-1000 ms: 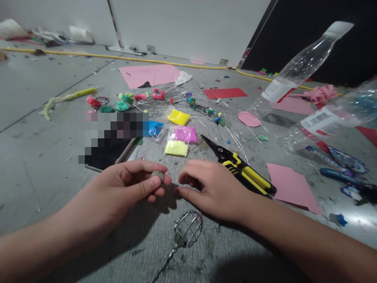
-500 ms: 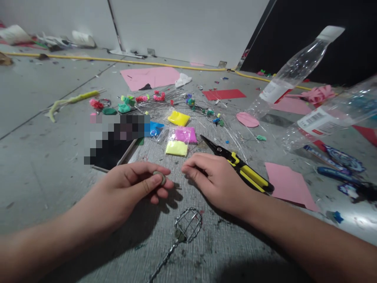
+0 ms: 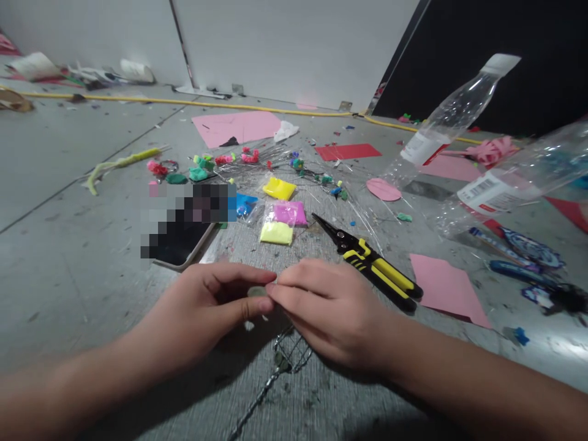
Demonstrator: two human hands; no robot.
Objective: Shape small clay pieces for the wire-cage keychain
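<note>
My left hand (image 3: 202, 312) pinches a small lump of grey-green clay (image 3: 258, 293) between thumb and fingers. The fingertips of my right hand (image 3: 333, 309) are pressed together and meet the left fingertips at the lump. Whether they grip any of it is hidden. Below both hands lies a small wire racket shape (image 3: 260, 399) with a twisted handle; a dark grey-green lump sits where handle and loop join. My right hand partly covers its loop. Black-and-yellow pliers (image 3: 383, 272) rest just beyond my right hand.
Beyond my hands lie clay packets, one of them yellow (image 3: 279, 188), and a partly pixelated phone (image 3: 177, 245). Two clear bottles stand at the right, one with a white cap (image 3: 459, 110). Pink paper (image 3: 448, 288), wires and clay bits are scattered around. A yellow cable (image 3: 271, 110) runs along the back.
My right hand has moved left until its fingertips meet the left hand's at the clay lump. It now covers part of the wire loop. The view has shifted slightly.
</note>
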